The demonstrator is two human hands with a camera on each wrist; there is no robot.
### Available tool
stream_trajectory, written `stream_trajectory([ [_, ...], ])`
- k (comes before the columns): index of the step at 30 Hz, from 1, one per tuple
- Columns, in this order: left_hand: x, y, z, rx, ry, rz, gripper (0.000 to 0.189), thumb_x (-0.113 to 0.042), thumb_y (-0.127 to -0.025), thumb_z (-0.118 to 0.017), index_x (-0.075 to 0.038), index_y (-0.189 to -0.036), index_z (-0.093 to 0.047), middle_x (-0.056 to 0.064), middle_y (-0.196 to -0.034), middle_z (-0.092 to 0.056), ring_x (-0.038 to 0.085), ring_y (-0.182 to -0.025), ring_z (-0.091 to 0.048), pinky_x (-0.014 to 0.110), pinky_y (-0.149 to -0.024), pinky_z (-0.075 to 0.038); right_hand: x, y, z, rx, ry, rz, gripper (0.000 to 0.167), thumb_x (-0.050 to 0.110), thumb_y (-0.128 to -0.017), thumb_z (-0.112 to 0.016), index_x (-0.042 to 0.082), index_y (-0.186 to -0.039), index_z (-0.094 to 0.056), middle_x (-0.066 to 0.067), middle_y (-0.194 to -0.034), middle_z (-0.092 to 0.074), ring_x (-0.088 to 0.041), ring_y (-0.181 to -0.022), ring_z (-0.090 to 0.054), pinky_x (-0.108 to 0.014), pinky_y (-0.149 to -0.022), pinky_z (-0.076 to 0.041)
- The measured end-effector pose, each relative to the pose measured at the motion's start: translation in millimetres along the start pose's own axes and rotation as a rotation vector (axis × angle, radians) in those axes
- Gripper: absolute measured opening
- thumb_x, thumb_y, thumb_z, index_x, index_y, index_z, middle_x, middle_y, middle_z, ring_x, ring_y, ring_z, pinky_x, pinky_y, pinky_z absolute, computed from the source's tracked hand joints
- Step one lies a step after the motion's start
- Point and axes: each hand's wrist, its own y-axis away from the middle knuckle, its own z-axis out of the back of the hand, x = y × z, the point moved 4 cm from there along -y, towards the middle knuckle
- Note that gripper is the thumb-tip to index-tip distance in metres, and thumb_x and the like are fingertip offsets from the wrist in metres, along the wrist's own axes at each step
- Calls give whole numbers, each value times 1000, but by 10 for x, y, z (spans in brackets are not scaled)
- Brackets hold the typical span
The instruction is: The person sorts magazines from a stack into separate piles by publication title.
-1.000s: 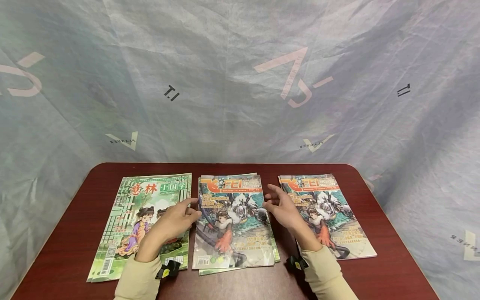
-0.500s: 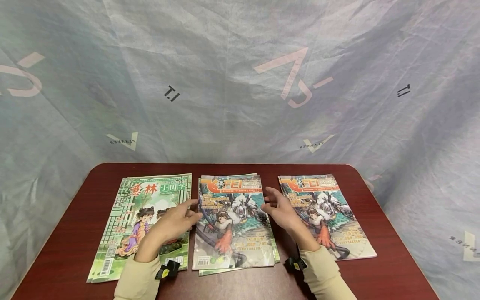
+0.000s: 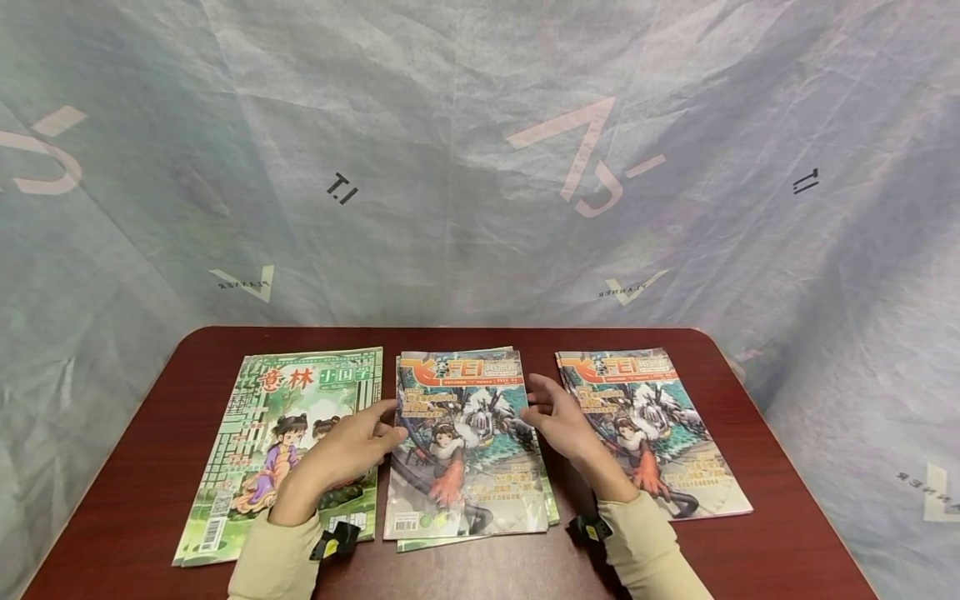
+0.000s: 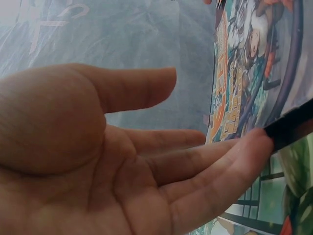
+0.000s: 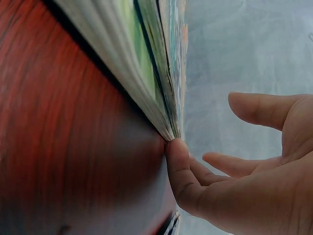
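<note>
A comic-style magazine [image 3: 480,467] with an orange title lies face up on a green-edged magazine [image 3: 442,545] in the middle of the table. My left hand [image 3: 341,454] is at its left edge, over the green magazine [image 3: 273,479] on the left. In the left wrist view the left fingers [image 4: 205,191] are nearly straight, the thumb apart. My right hand [image 3: 566,425] is at the right edge of the middle stack. In the right wrist view a right fingertip [image 5: 177,152] touches the corner of the stacked magazines [image 5: 142,83]; the thumb stands apart.
A second comic-style magazine [image 3: 660,425], with the same cover, lies to the right, partly behind the right wrist. The dark red table [image 3: 465,575] has rounded far corners. A grey printed cloth [image 3: 450,167] hangs behind it.
My right hand has shifted slightly left, closer to the middle stack. The left hand has moved barely, a touch to the right. The magazines lie as before.
</note>
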Motion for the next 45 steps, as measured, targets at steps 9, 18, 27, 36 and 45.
stream_trajectory([
  [9,-14,-2,0,-9,-25,-5,67,-23,-114,-64,9,-167,-38,23,-131,-74,30,-106,-76,54,-94,-63,-10,-4,-10,-5,0,-5,67,3,-110,-64,-5,-170,-34,-36,-154,-51,-50,-139,-55,-61,-109,-52],
  [18,-28,-31,-36,-76,-75,-16,66,-21,-112,-67,19,-159,-43,24,-128,-75,41,-119,-72,63,-107,-56,2,-8,-6,-8,-11,2,68,4,-110,-65,-6,-170,-34,-36,-156,-51,-49,-140,-54,-61,-110,-52],
  [27,-11,-121,-108,-122,-64,-16,63,-11,-105,-75,20,-154,-49,21,-120,-73,31,-104,-72,55,-96,-60,6,-8,-2,-24,3,0,68,4,-110,-66,-6,-169,-36,-32,-155,-53,-45,-136,-57,-56,-106,-55],
  [36,-29,-148,-157,-146,-6,11,67,-9,-99,-80,13,-156,-51,24,-127,-72,38,-107,-74,57,-96,-62,15,-25,42,-77,-26,19,65,-5,-108,-65,-8,-167,-39,-31,-148,-54,-38,-122,-60,-42,-92,-54],
  [45,-46,-138,-191,-121,50,33,72,-7,-100,-79,10,-162,-45,21,-122,-74,32,-99,-75,55,-93,-63,15,12,88,-80,-75,17,64,-7,-107,-65,-4,-167,-43,-30,-150,-54,-37,-122,-60,-42,-91,-54],
])
